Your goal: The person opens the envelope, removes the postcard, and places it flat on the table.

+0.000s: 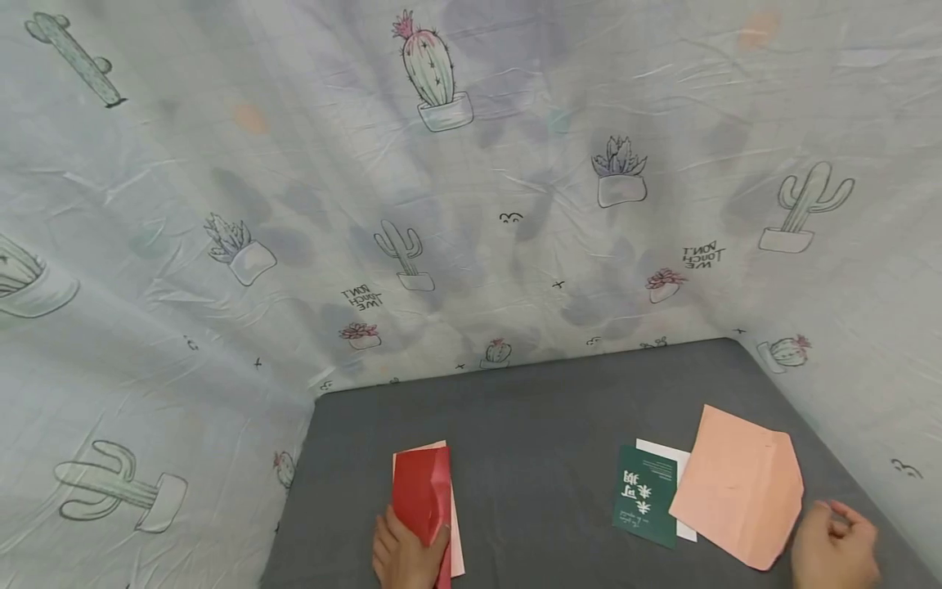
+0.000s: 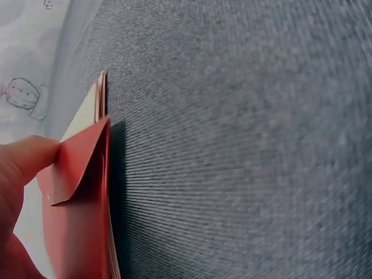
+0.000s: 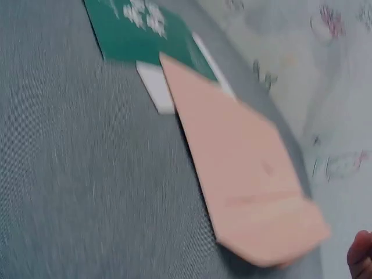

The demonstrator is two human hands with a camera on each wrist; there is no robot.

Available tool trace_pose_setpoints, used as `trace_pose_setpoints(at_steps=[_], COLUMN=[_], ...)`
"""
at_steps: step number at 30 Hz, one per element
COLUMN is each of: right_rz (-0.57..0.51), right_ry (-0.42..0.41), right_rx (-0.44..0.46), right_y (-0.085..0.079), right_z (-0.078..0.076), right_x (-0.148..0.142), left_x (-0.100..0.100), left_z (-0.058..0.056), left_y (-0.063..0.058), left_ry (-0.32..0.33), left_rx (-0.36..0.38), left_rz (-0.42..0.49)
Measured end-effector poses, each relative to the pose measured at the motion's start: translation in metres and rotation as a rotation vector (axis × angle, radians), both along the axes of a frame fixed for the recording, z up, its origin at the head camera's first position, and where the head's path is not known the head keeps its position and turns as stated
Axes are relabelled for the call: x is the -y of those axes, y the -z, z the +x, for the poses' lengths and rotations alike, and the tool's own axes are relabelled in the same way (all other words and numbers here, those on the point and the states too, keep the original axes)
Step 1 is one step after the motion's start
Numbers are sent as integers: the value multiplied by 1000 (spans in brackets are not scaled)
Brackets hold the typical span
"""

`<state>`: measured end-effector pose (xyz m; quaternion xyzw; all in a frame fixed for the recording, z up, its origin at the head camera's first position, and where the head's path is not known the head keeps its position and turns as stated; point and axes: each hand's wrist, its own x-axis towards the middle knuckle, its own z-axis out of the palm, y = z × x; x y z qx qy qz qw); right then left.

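My left hand (image 1: 412,555) grips a red envelope (image 1: 414,487) at its near end, the thumb across its flap. Paler peach paper (image 1: 458,544) sticks out from under that envelope. In the left wrist view the thumb presses on the red flap (image 2: 78,163), which stands slightly raised. On the right side lies a peach envelope (image 1: 728,483), its flap unfolded toward my right hand (image 1: 835,546). That hand hovers just past the flap's edge, fingers loosely curled and holding nothing. Partly under the peach envelope is a white card (image 1: 664,452), with a green printed card (image 1: 644,495) over it.
A dark grey cloth-covered table (image 1: 537,458) carries everything. Pale fabric walls (image 1: 508,204) with cactus drawings rise at the back and on both sides, close to the table's edges.
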<state>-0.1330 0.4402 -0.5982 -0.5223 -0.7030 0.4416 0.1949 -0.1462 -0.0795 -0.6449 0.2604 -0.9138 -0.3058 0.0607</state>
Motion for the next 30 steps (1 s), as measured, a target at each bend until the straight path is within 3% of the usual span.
trace_pose_setpoints(at_steps=[4,7,13,17,24,27,30], right_rz=[100,124,97,62,-111,-156,-200], right_ry=[-68,-163,-358,-429,-568,-598,-604], right_rx=[-142,-193,-149,-112,-152,-154,-137], right_y=[0,1,4,13,25,24,23], right_z=[-12,-17,-19,-18,-18,-17,-17], right_x=[14,29,68,90,120,128,134], left_x=[-1,0,5,6,8,13,17], left_z=[0,-1,-2,-1,-1,-3,-4], left_y=[-3,-3,-4,-9,-10,-9,-12], left_ry=[25,23,9,8,15,-5,-21], left_rx=[-44,-59,-64,-35,-49,-47,-16], left_rz=[6,-15,-62,-63,-62,-21,76])
